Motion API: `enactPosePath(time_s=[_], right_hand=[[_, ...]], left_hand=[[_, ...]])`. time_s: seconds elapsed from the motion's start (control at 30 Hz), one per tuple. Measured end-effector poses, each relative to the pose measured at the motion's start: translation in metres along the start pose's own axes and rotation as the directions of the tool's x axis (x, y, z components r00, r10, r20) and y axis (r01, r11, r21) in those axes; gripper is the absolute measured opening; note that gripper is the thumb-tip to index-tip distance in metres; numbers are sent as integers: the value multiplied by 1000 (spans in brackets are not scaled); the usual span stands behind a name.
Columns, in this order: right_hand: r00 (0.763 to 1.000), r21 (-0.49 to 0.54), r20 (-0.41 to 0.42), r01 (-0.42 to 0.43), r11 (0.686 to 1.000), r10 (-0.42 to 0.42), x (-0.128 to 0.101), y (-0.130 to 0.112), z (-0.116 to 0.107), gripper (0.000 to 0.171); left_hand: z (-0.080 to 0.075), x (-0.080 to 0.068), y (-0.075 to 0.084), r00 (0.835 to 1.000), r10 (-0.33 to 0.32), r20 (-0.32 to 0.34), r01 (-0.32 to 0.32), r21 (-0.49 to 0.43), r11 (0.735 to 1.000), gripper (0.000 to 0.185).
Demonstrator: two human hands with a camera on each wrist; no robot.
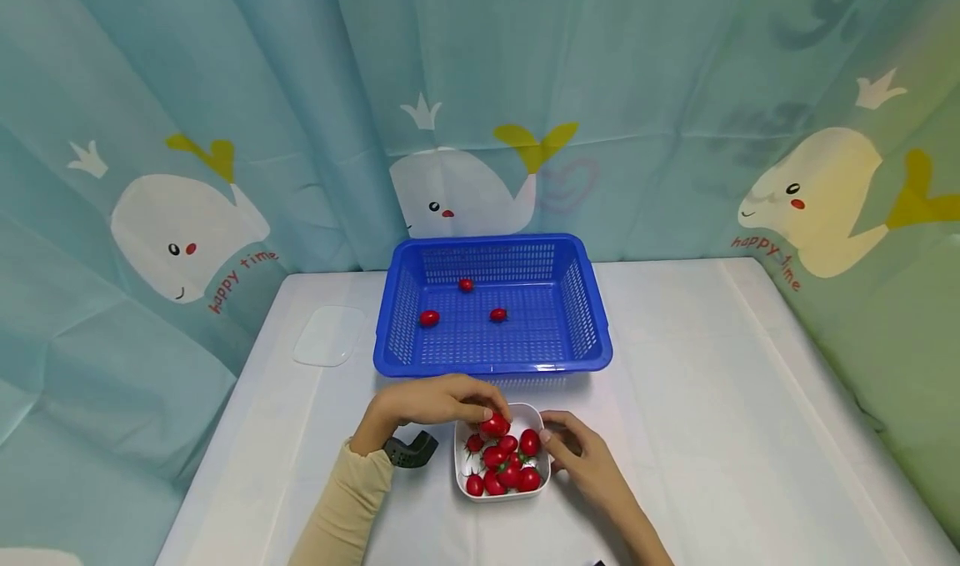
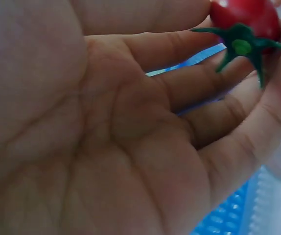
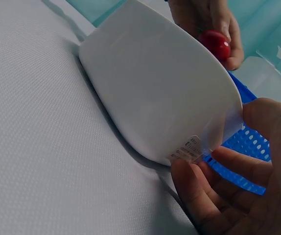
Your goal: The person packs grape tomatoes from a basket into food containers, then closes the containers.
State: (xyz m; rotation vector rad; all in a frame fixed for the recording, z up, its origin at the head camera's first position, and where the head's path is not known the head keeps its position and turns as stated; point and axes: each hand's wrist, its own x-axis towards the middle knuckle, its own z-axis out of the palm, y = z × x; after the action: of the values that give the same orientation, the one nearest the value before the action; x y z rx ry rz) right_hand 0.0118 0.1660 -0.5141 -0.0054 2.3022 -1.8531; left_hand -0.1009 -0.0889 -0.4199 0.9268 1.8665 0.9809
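My left hand (image 1: 438, 401) pinches a red cherry tomato (image 1: 495, 425) between thumb and fingers, over the far side of a small white square container (image 1: 531, 417). In the left wrist view the tomato's green star-shaped calyx (image 2: 242, 46) faces the camera. Several more cherry tomatoes (image 1: 495, 457), some with green tops, lie inside the container. On the container's right side, my right hand (image 1: 588, 462) holds it, thumb at the rim and fingers against the outer wall. A printed label (image 3: 188, 150) shows on that wall in the right wrist view.
Just beyond the container stands a blue perforated basket (image 1: 495, 369) with 3 cherry tomatoes (image 1: 429, 318) spread on its floor. A translucent lid (image 1: 330, 335) lies left of the basket on the white-covered table (image 1: 697, 433). Behind hangs a teal curtain (image 1: 637, 74) with whale prints.
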Motion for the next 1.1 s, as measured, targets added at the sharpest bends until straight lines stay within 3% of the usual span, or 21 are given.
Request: enactPosePath(time_s=[0.23,0.53,0.83,1.0,1.1], right_hand=[[1000,9,7,14,1000,-14,-1,1,0,37],[1000,4,11,20,1000,-20,0,1,0,37],[1000,10,14,18,1000,-18,0,1,-1,37],[1000,19,12,9,1000,-9,-1,0,0,37],[1000,17,6,2,1000,-2,-1,0,0,38]], left_hand=[[9,11,-4,995,-33,92,39,-64,997,24],[22,24,-1,985,-120,128,131,-80,988,14],[26,26,6,984,-151,99,151,-1,988,15],[21,21,12,989,-131,68,125,82,989,16],[18,15,16,991,-128,46,125,77,989,17]])
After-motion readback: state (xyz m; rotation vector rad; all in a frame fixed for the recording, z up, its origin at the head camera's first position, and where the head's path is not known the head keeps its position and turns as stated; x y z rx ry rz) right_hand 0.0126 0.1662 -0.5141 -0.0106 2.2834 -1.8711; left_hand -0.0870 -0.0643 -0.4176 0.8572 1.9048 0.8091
